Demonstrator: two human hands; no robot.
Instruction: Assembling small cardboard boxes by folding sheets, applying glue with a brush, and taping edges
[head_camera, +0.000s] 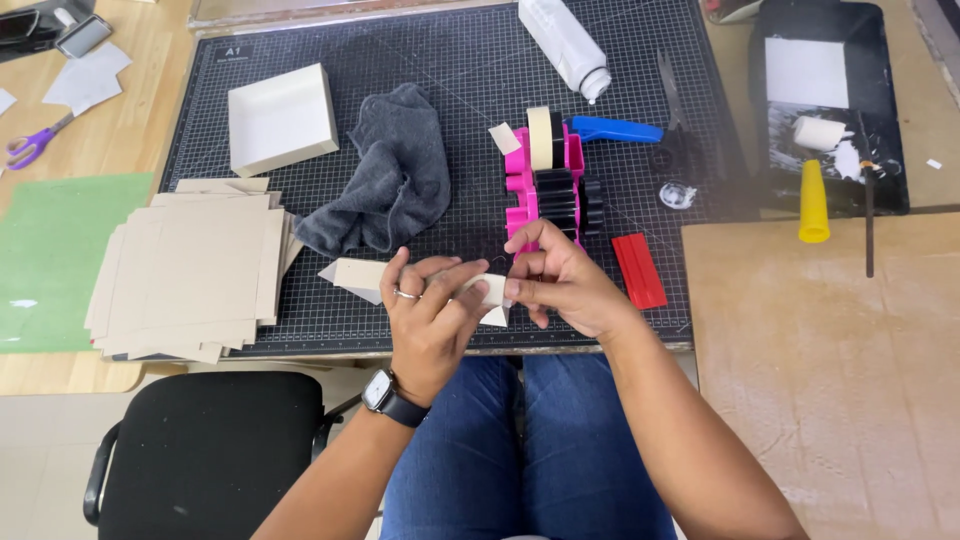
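My left hand (432, 318), with a ring and a dark wristwatch, and my right hand (562, 282) meet at the near edge of a black cutting mat (470, 90). Between their fingers they pinch a short strip of pale masking tape (490, 290). Just beyond my right hand stands a pink tape dispenser (545, 185) with a cream roll and black rolls on it. A small cream paper piece (360, 275) lies on the mat left of my left hand.
A grey cloth (390, 175), a shallow white box tray (280, 118) and a stack of flat cardboard blanks (190, 265) lie to the left. A white glue bottle (565, 45), blue-handled tool (615, 130), red block (638, 270), black paint tray (830, 105) with roller, yellow cone (813, 203), purple scissors (35, 143) and black stool (205, 450) surround them.
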